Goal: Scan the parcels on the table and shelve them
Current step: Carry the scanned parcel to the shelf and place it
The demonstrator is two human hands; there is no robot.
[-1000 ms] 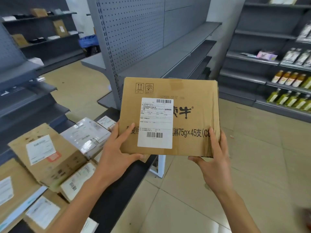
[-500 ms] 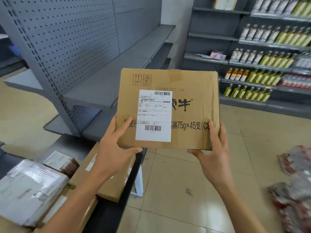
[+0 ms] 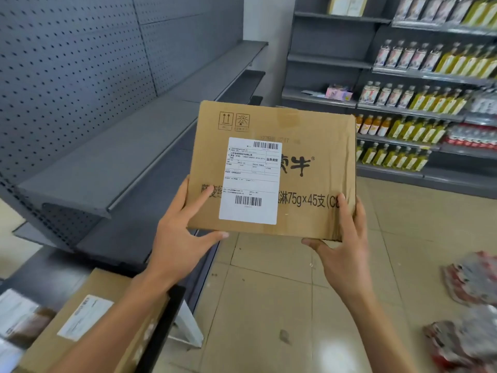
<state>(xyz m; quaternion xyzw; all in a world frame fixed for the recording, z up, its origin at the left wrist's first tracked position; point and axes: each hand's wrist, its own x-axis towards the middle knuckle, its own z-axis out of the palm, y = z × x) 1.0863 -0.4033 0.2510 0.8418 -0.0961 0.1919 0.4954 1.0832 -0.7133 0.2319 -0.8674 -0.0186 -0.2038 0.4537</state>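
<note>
A grey metal shelving unit (image 3: 113, 154) with a perforated back panel fills the left half of the view, its long bare shelves running away toward the far wall. Everything else is placed here relative to the cardboard box held up in the middle.

Behind the box and to its right stands a second, dark shelving unit (image 3: 333, 65) stocked with rows of bottles (image 3: 419, 127) — yellow-green ones, orange ones and clear ones with pale labels. Below the box lies a beige tiled floor (image 3: 269, 305).

The cardboard box (image 3: 309, 184) is a flat brown parcel, held in the air in front of the grey shelves, its broad face turned toward the camera and slightly tilted. It carries black printed characters, two handling symbols near its top left corner, and a white shipping label (image 3: 251, 181) with a barcode at top and bottom.

Below and left of the box, another brown parcel (image 3: 88, 313) with a white label lies on a dark table (image 3: 158, 327); a pale plastic-wrapped parcel (image 3: 18, 316), blurred, sits further left.

Below and right of the box, red and silver packets (image 3: 473, 297) lie blurred on the floor.

The left hand (image 3: 178, 238) grips the box's lower left corner — thumb across the front, index finger along the bottom edge. The right hand (image 3: 341, 246) grips the lower right corner, thumb on the front face, fingers curled underneath.
</note>
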